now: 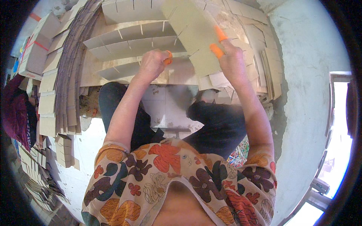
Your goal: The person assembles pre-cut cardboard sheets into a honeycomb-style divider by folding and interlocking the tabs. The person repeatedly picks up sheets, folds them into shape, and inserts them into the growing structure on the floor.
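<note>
Here, slotted strips (132, 35) beside cardboard stack (72, 60).

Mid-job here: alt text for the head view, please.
A person's right hand, wearing orange finger covers, holds a slotted cardboard sheet by its edge. The left hand is over slotted cardboard strips; stacked cardboard stands left.

In front of me, I see several grey-brown cardboard strips (132, 35), which run long from left to right, one behind another, and have narrow slots cut in them. On my right side, one broader cardboard piece (192, 32) is placed slantwise, overlapping the right ends of the strips. It looks flat, with short slits along its edge.
</note>
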Available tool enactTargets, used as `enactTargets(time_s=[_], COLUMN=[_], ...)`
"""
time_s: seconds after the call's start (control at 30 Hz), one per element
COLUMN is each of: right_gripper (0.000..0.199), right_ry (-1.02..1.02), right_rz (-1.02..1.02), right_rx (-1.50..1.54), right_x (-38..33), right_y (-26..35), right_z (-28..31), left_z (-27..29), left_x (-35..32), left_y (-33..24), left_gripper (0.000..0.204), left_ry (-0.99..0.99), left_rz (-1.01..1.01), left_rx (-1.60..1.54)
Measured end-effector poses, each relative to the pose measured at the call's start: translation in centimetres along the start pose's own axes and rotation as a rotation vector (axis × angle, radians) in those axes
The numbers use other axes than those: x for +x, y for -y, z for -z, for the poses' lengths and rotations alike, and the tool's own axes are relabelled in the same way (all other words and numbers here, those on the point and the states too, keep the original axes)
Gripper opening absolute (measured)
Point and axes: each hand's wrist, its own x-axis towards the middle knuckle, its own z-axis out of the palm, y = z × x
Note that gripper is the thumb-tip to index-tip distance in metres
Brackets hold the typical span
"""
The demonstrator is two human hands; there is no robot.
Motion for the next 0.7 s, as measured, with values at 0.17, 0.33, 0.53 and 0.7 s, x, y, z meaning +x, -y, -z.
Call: enactTargets(time_s=[0.17,0.33,0.53,0.7], right_gripper=[0.056,0.055,0.028,0.034], right_ry=[-0.076,-0.039,0.024,0.104], right_rz=[0.156,0.037,0.033,0.008], right_rx=[-0.072,0.012,-0.055,-0.051], right_x=[0.4,-0.2,0.4,0.0], right_y=[-1.1,0.1,0.6,0.5], right_z=[-1.3,-1.0,0.6,1.3], left_z=[0.5,0.2,0.7,0.1], left_x=[0.7,0.5,0.5,0.2], left_y=[-0.3,0.2,0.1,-0.1], left_gripper=[0.017,0.014,0.014,0.008], left_ry=[0.016,0.000,0.025,-0.015], left_rz=[0.017,0.025,0.041,0.006], left_rx=[0.055,0.002,0.012,-0.036])
